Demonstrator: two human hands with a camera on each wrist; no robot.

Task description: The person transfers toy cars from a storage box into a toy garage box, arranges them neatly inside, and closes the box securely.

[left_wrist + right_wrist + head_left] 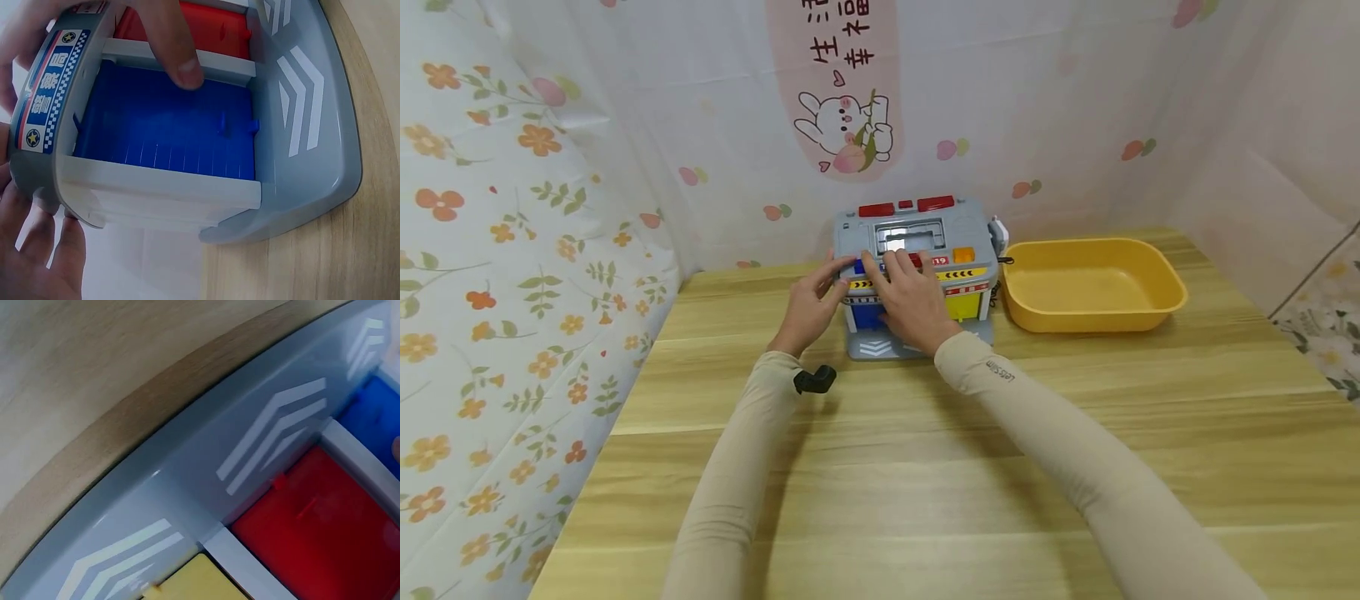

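A toy garage (973, 218) stands at the back of the table, with a grey roof, a carrying handle and a sloping grey base. In the left wrist view its blue door (169, 125) looks closed; beyond it is a red door (219, 28). A yellow door (194, 581) shows in the right wrist view. My left hand (808, 310) holds the roof's left end, with fingers against the side edge. Over the front of the roof lies my right hand (916, 300), fingers on top and thumb (181, 65) down by the blue door.
An oblong yellow plastic tub (1097, 321) stands right of the garage. Dark cord (995, 293) hangs at the garage's right side. Behind the wooden table (880, 475) is a printed cloth (715, 108). A black strap piece (816, 380) sticks out at the left wrist.
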